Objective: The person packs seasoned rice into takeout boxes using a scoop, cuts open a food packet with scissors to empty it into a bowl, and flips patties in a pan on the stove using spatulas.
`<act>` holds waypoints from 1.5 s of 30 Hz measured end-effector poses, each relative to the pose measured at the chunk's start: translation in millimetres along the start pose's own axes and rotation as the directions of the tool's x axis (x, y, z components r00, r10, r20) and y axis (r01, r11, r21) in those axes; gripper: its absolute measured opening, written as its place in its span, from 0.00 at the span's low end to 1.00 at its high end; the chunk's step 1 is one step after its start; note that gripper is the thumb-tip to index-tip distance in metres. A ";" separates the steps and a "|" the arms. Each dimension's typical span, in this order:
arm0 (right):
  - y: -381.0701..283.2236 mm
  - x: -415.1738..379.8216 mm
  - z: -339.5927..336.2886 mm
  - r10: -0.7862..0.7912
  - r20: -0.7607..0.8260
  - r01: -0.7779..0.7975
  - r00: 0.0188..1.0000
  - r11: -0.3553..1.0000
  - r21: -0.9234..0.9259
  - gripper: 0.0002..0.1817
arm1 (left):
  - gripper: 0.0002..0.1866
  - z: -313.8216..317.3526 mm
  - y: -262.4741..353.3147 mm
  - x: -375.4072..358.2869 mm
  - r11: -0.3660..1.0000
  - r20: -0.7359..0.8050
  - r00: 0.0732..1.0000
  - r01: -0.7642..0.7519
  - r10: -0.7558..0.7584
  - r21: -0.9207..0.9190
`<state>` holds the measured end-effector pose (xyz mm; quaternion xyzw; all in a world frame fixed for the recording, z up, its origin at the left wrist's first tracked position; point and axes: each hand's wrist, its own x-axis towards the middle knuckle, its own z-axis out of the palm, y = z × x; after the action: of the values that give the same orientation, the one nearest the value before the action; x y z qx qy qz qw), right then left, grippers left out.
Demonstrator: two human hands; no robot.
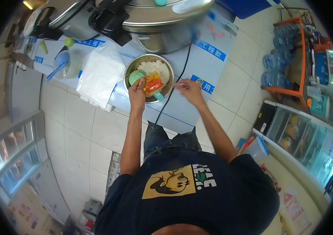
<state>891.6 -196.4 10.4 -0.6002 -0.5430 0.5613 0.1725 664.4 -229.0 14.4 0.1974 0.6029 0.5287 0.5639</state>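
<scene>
A metal bowl (127, 80) stands near the table's front edge, with white rice (156, 69), a green scoop or cup (135, 75) and a teal handle or spoon end (158, 96) in it. Over the bowl, my left hand (137, 94) pinches a small orange-red and yellow packet (153, 84). To the right of the bowl is my right hand (190, 91), its fingers drawn together and slightly blurred. Something small and pale shows at its fingertips, too small to name. A black cord (168, 98) runs between the bowl and my right hand.
Large metal pots (154, 39) with black handles stand behind the bowl. A stack of white plastic bags (101, 72) lies left of it, beside a clear container (72, 66) with a blue spoon (56, 70). Pink scissors (215, 33) lie at the back right. An orange rack (303, 58) holds large bottles.
</scene>
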 end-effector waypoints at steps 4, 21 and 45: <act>-34.2 -13.1 82.6 0.062 0.347 -0.328 0.936 0.515 0.792 0.21 | 0.17 -3.9 4.5 11.7 0.931 -0.007 1.000 0.007 -0.005 0.365; -25.5 18.0 148.0 0.222 0.355 -0.358 0.908 -0.027 0.933 0.12 | 0.09 -8.7 24.7 29.9 0.625 0.146 0.887 -0.417 0.437 0.660; -40.8 48.9 126.9 0.409 0.481 -0.441 0.775 -0.195 0.876 0.11 | 0.06 -7.6 15.4 64.1 0.525 0.208 0.941 -0.322 0.266 0.788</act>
<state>752.8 -191.9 -19.3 -0.4360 0.2458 0.7990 0.3333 633.8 -173.1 -4.0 0.5480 0.7174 0.2746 0.3312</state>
